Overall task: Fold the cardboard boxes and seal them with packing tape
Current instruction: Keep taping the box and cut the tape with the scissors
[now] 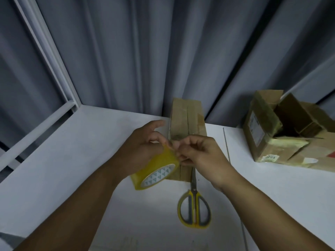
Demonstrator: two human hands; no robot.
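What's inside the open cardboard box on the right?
The open box shows only inner cardboard flaps and dark shadow inside; its floor is hidden by its walls and flaps.

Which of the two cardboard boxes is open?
The right-hand box, its flaps splayed and inside showing; the middle box has its flaps folded shut.

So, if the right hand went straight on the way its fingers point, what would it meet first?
The tape roll in the left hand: the right hand points left at its top edge, seemingly almost touching; blur hides whether it already does.
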